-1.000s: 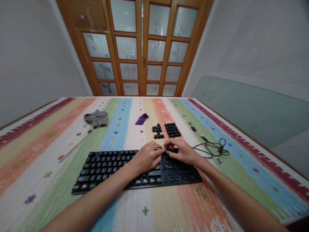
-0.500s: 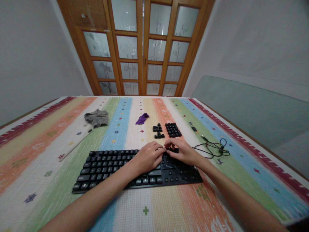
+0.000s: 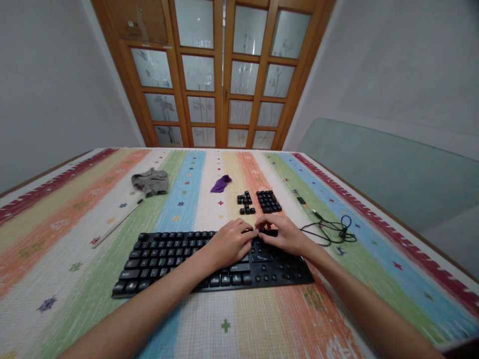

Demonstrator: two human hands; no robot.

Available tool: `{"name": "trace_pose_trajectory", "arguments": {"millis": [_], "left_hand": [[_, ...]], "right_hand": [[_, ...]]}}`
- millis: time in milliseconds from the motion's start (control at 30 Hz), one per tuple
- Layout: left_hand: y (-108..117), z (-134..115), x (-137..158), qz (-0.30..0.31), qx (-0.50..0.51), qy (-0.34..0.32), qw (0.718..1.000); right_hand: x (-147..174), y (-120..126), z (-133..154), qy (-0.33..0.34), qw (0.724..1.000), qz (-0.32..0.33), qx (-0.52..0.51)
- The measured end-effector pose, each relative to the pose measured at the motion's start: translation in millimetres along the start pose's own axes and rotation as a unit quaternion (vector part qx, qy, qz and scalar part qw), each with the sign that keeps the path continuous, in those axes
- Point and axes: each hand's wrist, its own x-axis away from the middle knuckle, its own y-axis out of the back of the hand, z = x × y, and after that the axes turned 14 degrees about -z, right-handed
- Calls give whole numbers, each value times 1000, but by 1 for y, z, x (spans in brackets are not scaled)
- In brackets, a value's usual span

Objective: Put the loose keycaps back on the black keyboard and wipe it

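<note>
A black keyboard [image 3: 164,252] lies flat before me on the striped tablecloth. Its right-hand section has lost its keycaps, leaving bare switches. Over the upper edge of that section, my left hand [image 3: 234,243] and my right hand [image 3: 281,234] meet at the fingertips. Both have their fingers bent and pinched together; whatever is between them is too small or hidden to make out. Just beyond the hands lie a block of loose keycaps [image 3: 268,201] in rows and a smaller cluster of keycaps [image 3: 245,199].
A coiled black cable [image 3: 331,232] and a small black plug piece [image 3: 301,200] are at the right. Further back sit a purple cloth [image 3: 221,184] and a grey cloth [image 3: 150,182]. A thin white stick with a dark tip [image 3: 118,223] lies left of the keyboard.
Almost nothing differs. Both hands stay at the same spot over the keyboard, and the view has shifted very slightly.
</note>
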Motion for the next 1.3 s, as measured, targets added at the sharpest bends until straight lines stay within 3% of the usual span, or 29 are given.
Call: {"name": "trace_pose_trajectory", "arguments": {"millis": [333, 600, 867, 1133, 1300], "left_hand": [[0, -1, -2, 9, -1, 16, 1000], [0, 0, -2, 19, -9, -4, 1000], [-1, 0, -2, 21, -26, -3, 999], [1, -3, -3, 27, -16, 8, 999], [1, -3, -3, 41, -32, -15, 999]], "right_hand": [[-2, 0, -7, -76, 994, 2, -81], [0, -3, -9, -36, 999, -8, -21], [-6, 4, -8, -33, 999, 12, -25], [-62, 11, -41, -35, 994, -59, 86], [-103, 2, -66, -33, 984, -44, 169]]}}
